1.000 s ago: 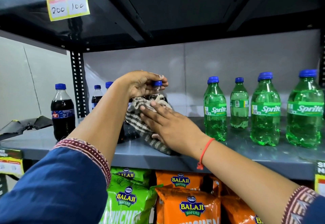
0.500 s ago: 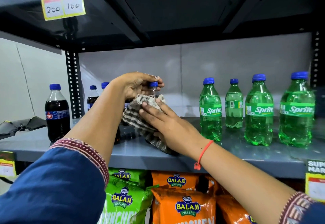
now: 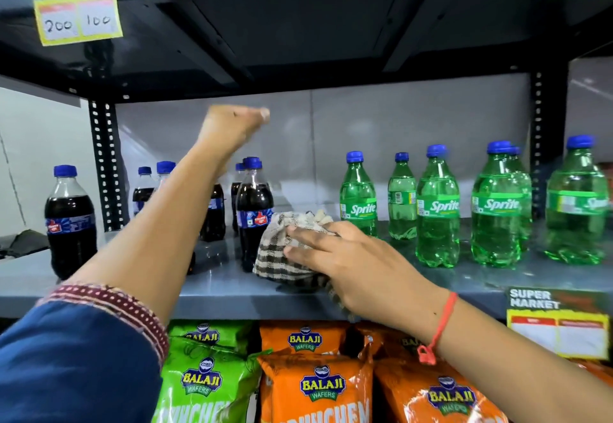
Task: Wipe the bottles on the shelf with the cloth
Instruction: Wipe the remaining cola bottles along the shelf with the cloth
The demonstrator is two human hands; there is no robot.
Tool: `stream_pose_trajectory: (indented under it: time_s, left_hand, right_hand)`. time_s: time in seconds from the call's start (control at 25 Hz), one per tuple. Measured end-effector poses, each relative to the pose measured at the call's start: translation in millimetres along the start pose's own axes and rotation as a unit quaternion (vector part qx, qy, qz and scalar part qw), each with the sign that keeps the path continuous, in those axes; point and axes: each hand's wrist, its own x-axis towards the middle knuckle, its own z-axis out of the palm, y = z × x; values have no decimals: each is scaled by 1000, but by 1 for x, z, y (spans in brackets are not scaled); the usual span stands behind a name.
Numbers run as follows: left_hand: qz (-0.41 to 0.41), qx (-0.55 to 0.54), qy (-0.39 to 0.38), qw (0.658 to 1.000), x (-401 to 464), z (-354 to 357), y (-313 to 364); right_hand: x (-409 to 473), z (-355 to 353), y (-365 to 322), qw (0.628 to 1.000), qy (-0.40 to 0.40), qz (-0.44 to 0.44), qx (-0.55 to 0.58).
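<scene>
Now, from your head camera, your right hand (image 3: 335, 253) grips the bunched brown-checked cloth (image 3: 282, 253) on the grey metal shelf (image 3: 225, 286) just beside a blue-capped dark cola bottle (image 3: 253, 210), while your left hand (image 3: 232, 125), blurred, hovers above, fingers loosely together, empty.

Navy blue sleeve (image 3: 76, 366) with maroon dotted embroidered cuff (image 3: 112, 306), red thread bracelet (image 3: 442, 326) on right wrist

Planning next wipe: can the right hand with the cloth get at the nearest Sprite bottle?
Probably yes. The right hand holds the cloth on the shelf, and the leftmost Sprite bottle stands just beyond with nothing between.
</scene>
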Motion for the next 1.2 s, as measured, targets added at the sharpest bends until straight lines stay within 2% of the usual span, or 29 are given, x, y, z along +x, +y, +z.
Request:
stream_pose_trajectory:
  time_s: [0.04,0.08,0.12,0.16,0.24,0.32,0.4,0.52,0.64,0.76,0.88,1.04,1.2]
  left_hand:
    - [57,-20,44,997,0,10,8]
    - [98,-36,46,993,-2,23,15]
    - [114,-46,17,992,-5,39,21]
    - [109,-48,-26,993,-9,56,25]
    - [45,-26,-96,994,-17,89,23]
    - [-29,-6,-132,991,-21,112,14]
    - [-63,-14,-161,985,-20,122,5]
    - [-101,-74,-200,972,-15,124,3]
    - [-126,-105,-203,965,-10,124,1]
    - [-128,-99,-213,964,-10,123,2]
    - [-129,-102,-231,959,-11,121,4]
    - [-141,-100,-226,959,-11,122,6]
    - [-140,-99,-238,956,-10,118,4]
  right_hand:
    - [-7,-5,3,1000,5,8,-10]
    - [-12,-9,6,1000,2,18,-19]
    - [-16,-13,10,999,-2,30,-23]
    - [-19,-15,15,999,-5,44,-27]
    - [-24,-17,23,997,5,67,-44]
    - [-27,-17,33,993,43,81,-76]
    - [-28,-12,39,987,68,106,-101]
    - [-24,10,48,981,40,146,-123]
    - [-11,21,60,984,16,138,-107]
    - [-2,23,61,985,38,139,-100]
    - [-5,27,58,987,12,74,-143]
    - [2,20,63,988,-4,121,-98]
    - [-1,24,61,990,-48,78,-110]
